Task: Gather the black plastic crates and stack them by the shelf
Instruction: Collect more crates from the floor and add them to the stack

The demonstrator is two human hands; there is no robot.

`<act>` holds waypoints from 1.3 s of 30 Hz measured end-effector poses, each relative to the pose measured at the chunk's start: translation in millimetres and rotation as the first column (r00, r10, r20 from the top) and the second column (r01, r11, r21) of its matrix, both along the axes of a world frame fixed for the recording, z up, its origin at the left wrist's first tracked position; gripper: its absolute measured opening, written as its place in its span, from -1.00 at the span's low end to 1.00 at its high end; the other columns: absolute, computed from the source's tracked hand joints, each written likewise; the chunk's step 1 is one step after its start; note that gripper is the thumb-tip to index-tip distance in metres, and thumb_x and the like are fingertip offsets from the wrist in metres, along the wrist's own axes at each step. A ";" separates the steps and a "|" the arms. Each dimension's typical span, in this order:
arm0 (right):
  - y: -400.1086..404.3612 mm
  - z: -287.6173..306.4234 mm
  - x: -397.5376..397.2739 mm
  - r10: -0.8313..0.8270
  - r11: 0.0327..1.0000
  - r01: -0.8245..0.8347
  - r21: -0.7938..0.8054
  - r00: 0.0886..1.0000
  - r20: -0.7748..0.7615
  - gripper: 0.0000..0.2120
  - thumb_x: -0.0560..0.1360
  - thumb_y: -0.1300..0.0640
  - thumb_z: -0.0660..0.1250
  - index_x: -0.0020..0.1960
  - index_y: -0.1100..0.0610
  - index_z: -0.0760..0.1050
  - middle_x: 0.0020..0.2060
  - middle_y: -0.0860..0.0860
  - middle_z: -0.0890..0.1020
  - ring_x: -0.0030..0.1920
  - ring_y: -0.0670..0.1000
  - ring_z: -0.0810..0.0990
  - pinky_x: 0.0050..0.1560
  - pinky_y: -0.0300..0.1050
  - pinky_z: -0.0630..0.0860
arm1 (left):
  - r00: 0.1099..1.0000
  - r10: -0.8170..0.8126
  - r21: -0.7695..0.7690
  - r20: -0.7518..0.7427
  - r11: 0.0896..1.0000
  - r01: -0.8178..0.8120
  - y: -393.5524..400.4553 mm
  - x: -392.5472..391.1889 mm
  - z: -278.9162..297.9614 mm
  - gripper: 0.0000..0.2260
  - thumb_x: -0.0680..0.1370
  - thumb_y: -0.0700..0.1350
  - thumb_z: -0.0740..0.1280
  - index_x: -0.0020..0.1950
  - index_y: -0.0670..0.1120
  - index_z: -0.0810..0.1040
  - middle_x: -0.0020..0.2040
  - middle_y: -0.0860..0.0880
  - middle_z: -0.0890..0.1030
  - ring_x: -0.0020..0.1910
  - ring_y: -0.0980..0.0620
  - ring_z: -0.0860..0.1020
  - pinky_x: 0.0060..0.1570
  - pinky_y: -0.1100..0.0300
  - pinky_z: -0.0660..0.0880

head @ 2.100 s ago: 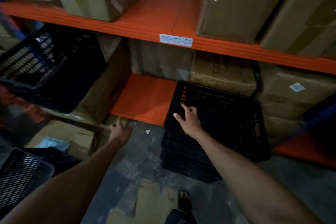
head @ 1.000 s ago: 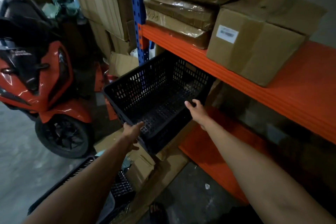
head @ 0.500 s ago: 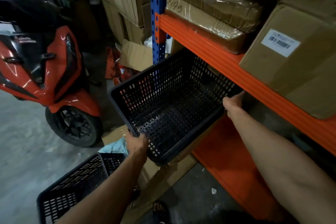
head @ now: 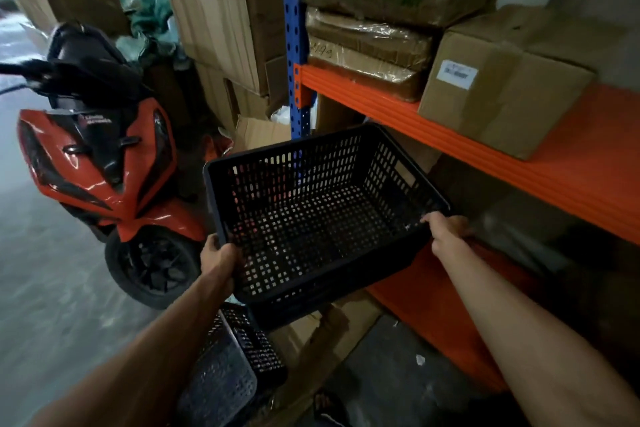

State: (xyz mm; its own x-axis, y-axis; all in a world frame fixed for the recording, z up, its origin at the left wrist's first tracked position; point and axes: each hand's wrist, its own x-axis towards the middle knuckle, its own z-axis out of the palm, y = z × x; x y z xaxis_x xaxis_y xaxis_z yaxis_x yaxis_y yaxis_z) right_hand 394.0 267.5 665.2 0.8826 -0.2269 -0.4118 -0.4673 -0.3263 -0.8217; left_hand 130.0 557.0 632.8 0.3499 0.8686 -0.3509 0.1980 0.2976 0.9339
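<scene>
An empty black plastic crate [head: 322, 215] with perforated walls hangs in the air in front of the shelf, tilted with its opening toward me. My left hand [head: 218, 262] grips its near left corner. My right hand [head: 446, 230] grips its right rim, close to the orange lower shelf [head: 426, 291]. A second black crate [head: 235, 360] lies on the floor below, partly hidden by my left forearm.
An orange and black scooter [head: 104, 163] stands on the left on the grey floor. The orange upper shelf [head: 540, 166] carries cardboard boxes [head: 502, 83] and wrapped bundles. A blue upright post [head: 294, 45] and flattened cardboard [head: 325, 329] lie behind and under the crate.
Both hands have closed on the crate and lifted it out from under the upper shelf toward me. My view has turned left from the crate stack to this spot.
</scene>
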 end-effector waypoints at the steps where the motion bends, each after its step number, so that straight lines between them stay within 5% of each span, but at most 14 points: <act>1: -15.4 3.7 -24.6 -0.031 0.999 0.031 0.036 0.999 0.018 -0.15 0.33 0.26 0.42 0.52 0.26 0.09 0.50 0.21 0.15 0.43 0.24 0.29 0.26 0.07 0.45 | 1.000 -0.026 0.006 0.002 1.000 0.026 -4.8 -18.9 2.9 -0.67 0.32 -0.34 0.16 -0.04 -0.01 0.51 -0.18 -0.08 0.60 -0.23 -0.06 0.56 -0.21 0.05 0.59; 4: -56.8 11.2 -93.0 -0.140 0.981 0.128 0.143 0.987 0.076 -0.29 0.30 0.27 0.41 0.40 0.31 0.26 0.37 0.20 0.40 0.28 0.21 0.47 0.05 -0.02 0.49 | 0.996 -0.090 0.022 -0.021 0.996 0.091 -20.6 -59.6 10.2 -0.65 0.32 -0.34 0.16 0.00 -0.05 0.51 -0.21 -0.09 0.60 -0.21 -0.10 0.56 -0.17 0.01 0.57; 7: -99.9 17.8 -156.2 -0.231 0.951 0.200 0.236 0.966 0.114 -0.39 0.32 0.29 0.39 0.34 0.32 0.36 0.30 0.22 0.50 0.20 0.14 0.55 0.07 -0.08 0.54 | 0.987 -0.159 0.006 0.005 0.987 0.158 -48.0 -91.2 23.7 -0.73 0.38 -0.33 0.20 -0.06 -0.04 0.53 -0.30 -0.08 0.59 -0.36 -0.04 0.53 -0.32 0.08 0.55; 10: -146.7 32.7 -213.1 -0.346 0.898 0.292 0.330 0.931 0.119 -0.91 0.36 0.31 0.40 -0.16 0.24 0.51 -0.28 0.11 0.71 -0.37 -0.09 0.63 -0.40 -0.35 0.49 | 0.967 -0.254 0.004 0.014 0.967 0.254 -78.1 -113.8 38.7 -0.71 0.40 -0.37 0.18 -0.07 -0.04 0.54 -0.31 -0.08 0.57 -0.39 -0.03 0.51 -0.39 0.13 0.53; 11: -161.1 38.6 -227.8 -0.391 0.884 0.329 0.333 0.910 0.139 -0.88 0.34 0.30 0.42 -0.24 0.21 0.47 -0.30 0.09 0.69 -0.41 -0.08 0.61 -0.41 -0.35 0.49 | 0.956 -0.294 0.007 0.010 0.956 0.294 -87.0 -117.5 43.5 -0.69 0.40 -0.38 0.17 -0.02 -0.05 0.53 -0.29 -0.09 0.56 -0.38 -0.03 0.50 -0.41 0.14 0.51; 14: -213.2 52.4 -261.6 -0.470 0.876 0.427 0.224 0.859 0.202 -0.43 0.23 0.22 0.49 0.18 0.31 0.42 0.18 0.23 0.57 0.10 0.17 0.60 0.08 0.02 0.59 | 0.911 -0.411 0.015 -0.015 0.911 0.411 -117.5 -121.7 62.4 -0.64 0.38 -0.42 0.13 0.02 -0.08 0.51 -0.36 -0.08 0.50 -0.43 0.00 0.43 -0.49 0.22 0.42; 16: -246.2 64.5 -281.3 -0.478 0.875 0.441 0.200 0.853 0.210 -0.28 0.25 0.16 0.50 0.33 0.29 0.30 0.26 0.23 0.48 0.21 0.23 0.52 0.20 0.14 0.54 | 0.888 -0.459 0.026 -0.015 0.888 0.459 -140.1 -118.9 74.1 -0.67 0.39 -0.42 0.11 -0.02 -0.10 0.51 -0.46 -0.07 0.45 -0.50 0.00 0.37 -0.54 0.23 0.37; 25: -369.3 103.8 -323.4 -0.522 0.843 0.409 0.351 0.780 0.345 -0.64 0.17 0.10 0.47 -0.08 0.22 0.56 -0.16 0.13 0.65 -0.08 0.22 0.67 -0.08 -0.01 0.59 | 0.767 -0.640 0.116 -0.036 0.760 0.639 -234.7 -93.5 136.5 -0.69 0.37 -0.49 0.04 -0.22 -0.11 0.41 -0.47 -0.13 0.35 -0.59 0.01 0.39 -0.69 0.38 0.27; 29: -415.2 121.0 -330.4 -0.552 0.825 0.414 0.385 0.735 0.393 -0.75 0.11 0.03 0.51 -0.35 0.06 0.48 -0.33 0.06 0.58 -0.34 0.02 0.63 -0.31 -0.09 0.57 | 0.703 -0.706 0.107 -0.086 0.695 0.711 -268.0 -78.1 163.6 -0.73 0.45 -0.46 0.01 -0.22 -0.14 0.36 -0.71 -0.03 0.34 -0.66 0.03 0.36 -0.60 0.32 0.30; 32: -451.6 126.8 -335.6 -0.611 0.786 0.466 0.406 0.685 0.397 -0.71 0.21 0.04 0.50 -0.35 0.07 0.37 -0.35 0.05 0.53 -0.35 0.05 0.55 -0.30 -0.11 0.53 | 0.658 -0.748 0.127 -0.092 0.646 0.753 -306.9 -68.8 182.3 -0.74 0.50 -0.42 0.01 -0.21 -0.13 0.36 -0.75 -0.02 0.33 -0.60 0.00 0.41 -0.38 0.14 0.25; 35: -500.6 128.2 -339.8 -0.676 0.732 0.534 0.424 0.650 0.348 -0.80 0.31 0.11 0.47 -0.23 0.14 0.46 -0.24 0.09 0.57 -0.28 0.07 0.55 -0.21 -0.08 0.50 | 0.606 -0.790 0.150 -0.095 0.590 0.793 -358.2 -57.0 193.7 -0.73 0.48 -0.43 0.01 -0.25 -0.13 0.36 -0.75 -0.02 0.33 -0.44 -0.08 0.30 -0.37 0.13 0.25; 39: -582.8 133.4 -340.6 -0.638 0.758 0.527 0.384 0.722 0.267 -0.84 0.33 0.22 0.42 -0.10 0.21 0.56 -0.12 0.15 0.56 -0.14 0.14 0.54 -0.13 0.01 0.46 | 0.552 -0.831 0.179 -0.068 0.534 0.826 -430.6 -34.1 194.1 -0.72 0.56 -0.36 0.04 -0.31 -0.18 0.35 -0.74 -0.01 0.33 -0.67 0.09 0.37 -0.52 0.27 0.37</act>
State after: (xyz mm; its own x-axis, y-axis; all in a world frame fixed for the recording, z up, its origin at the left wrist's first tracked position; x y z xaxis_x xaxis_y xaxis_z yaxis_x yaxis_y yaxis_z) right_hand 53.4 -315.3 798.6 0.7022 -0.6786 -0.2152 -0.1420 0.1628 -0.9764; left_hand 95.9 126.4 826.9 0.9503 0.2272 -0.2130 0.2504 -0.1507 0.9564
